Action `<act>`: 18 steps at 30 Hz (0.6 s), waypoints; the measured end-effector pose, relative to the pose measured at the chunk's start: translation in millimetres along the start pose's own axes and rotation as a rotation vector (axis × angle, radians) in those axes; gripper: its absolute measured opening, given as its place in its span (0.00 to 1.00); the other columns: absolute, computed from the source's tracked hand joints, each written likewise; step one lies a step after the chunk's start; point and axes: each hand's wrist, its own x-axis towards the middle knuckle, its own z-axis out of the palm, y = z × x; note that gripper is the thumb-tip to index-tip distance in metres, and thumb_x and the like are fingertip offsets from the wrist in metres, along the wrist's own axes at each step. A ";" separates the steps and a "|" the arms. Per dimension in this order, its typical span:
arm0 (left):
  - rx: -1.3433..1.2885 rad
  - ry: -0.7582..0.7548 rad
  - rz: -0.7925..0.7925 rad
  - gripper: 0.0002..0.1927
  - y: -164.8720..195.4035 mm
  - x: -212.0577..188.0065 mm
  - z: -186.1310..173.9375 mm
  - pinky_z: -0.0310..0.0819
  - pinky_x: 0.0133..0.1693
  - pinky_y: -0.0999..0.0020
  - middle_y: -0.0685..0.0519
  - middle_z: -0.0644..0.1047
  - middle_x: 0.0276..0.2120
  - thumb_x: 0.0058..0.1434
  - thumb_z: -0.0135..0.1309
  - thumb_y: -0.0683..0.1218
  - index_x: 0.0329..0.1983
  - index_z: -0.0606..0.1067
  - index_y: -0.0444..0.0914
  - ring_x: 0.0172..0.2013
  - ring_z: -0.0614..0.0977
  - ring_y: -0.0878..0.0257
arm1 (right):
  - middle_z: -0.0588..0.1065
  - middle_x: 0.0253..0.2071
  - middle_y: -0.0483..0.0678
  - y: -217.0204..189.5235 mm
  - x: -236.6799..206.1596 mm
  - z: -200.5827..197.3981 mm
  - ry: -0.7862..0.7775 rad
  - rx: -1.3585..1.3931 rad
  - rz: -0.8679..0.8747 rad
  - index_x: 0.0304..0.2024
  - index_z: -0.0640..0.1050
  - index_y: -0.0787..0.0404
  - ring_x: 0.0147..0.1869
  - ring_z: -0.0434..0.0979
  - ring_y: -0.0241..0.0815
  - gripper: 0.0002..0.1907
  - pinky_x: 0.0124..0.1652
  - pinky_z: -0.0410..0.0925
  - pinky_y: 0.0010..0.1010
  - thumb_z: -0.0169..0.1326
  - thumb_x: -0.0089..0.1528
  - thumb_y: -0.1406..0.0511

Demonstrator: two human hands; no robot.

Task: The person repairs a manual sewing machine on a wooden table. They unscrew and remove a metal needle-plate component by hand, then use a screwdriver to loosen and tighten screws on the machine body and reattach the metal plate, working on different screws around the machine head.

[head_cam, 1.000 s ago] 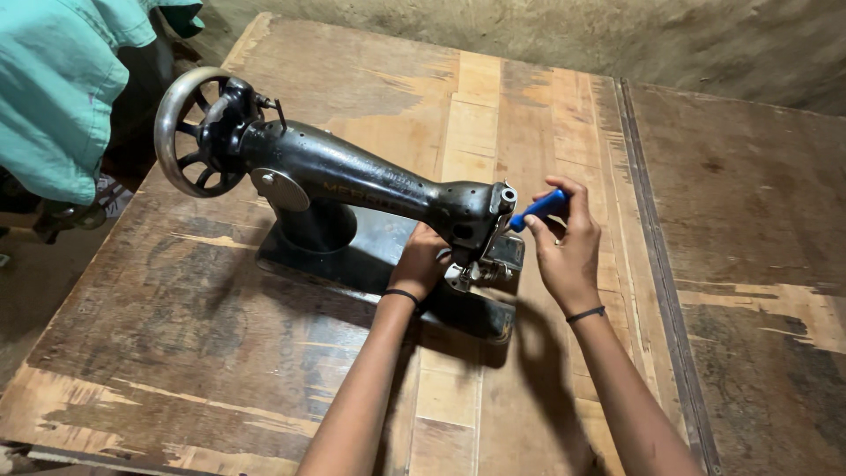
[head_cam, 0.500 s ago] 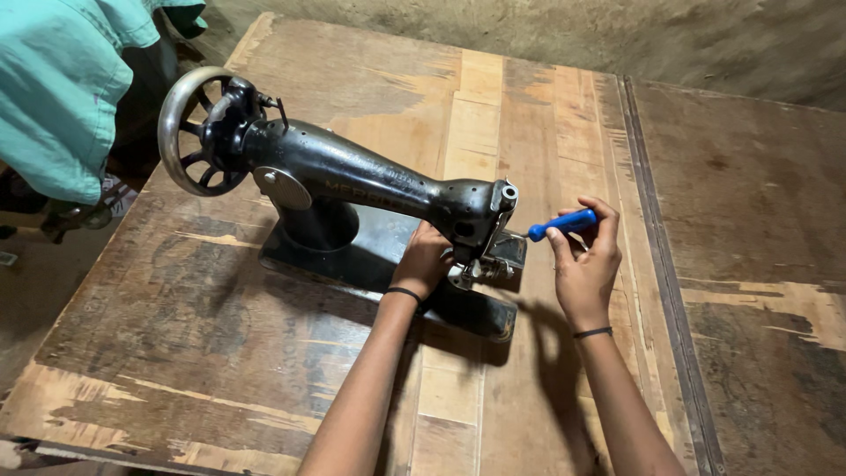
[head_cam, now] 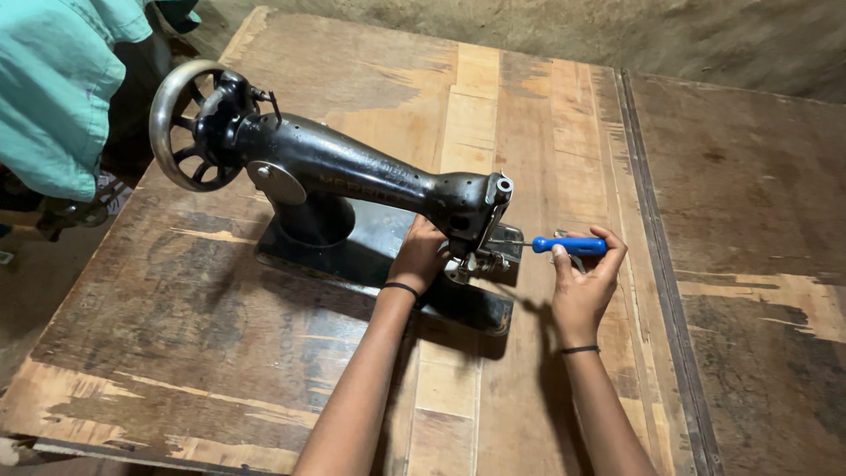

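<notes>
A black cast-iron sewing machine [head_cam: 352, 176] stands on a worn wooden table [head_cam: 546, 115], its handwheel [head_cam: 181, 123] at the far left. My left hand [head_cam: 420, 256] rests on the machine bed, under the needle head [head_cam: 476, 207], fingers curled against it. My right hand [head_cam: 583, 282] grips a blue-handled screwdriver [head_cam: 568, 246], held level, its metal shaft pointing left into the side of the needle head. Both wrists wear thin dark bands.
Another person in a teal garment [head_cam: 53, 88] stands at the table's far left. A second wooden tabletop [head_cam: 758, 203] adjoins on the right, with a dark seam between the two. A rough earthen wall [head_cam: 705, 35] runs behind.
My right hand has moved right and down, turning the screwdriver from a slant to level with the tip at the needle head. The left hand has stayed under the head.
</notes>
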 end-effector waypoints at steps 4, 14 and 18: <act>0.023 -0.010 -0.004 0.09 -1.9 0.2 3.4 0.71 0.56 0.55 0.47 0.79 0.46 0.46 0.63 0.38 0.32 0.81 0.37 0.57 0.74 0.45 | 0.72 0.56 0.54 16.1 -6.8 -8.1 0.029 0.055 0.049 0.63 0.61 0.63 0.61 0.74 0.41 0.28 0.62 0.71 0.33 0.57 0.65 0.78; 0.042 0.043 -0.016 0.08 3.1 3.1 12.9 0.74 0.54 0.57 0.48 0.77 0.39 0.47 0.65 0.40 0.30 0.79 0.38 0.53 0.75 0.47 | 0.66 0.57 0.50 38.6 -21.4 -26.8 0.036 0.098 0.089 0.62 0.61 0.62 0.57 0.73 0.39 0.27 0.56 0.76 0.32 0.59 0.66 0.76; 0.027 0.087 -0.007 0.08 7.7 5.7 14.5 0.74 0.52 0.56 0.49 0.76 0.39 0.46 0.66 0.40 0.29 0.79 0.39 0.51 0.75 0.48 | 0.63 0.59 0.49 43.4 -23.2 -31.6 0.006 0.090 0.068 0.63 0.61 0.63 0.59 0.72 0.38 0.27 0.56 0.78 0.34 0.60 0.68 0.75</act>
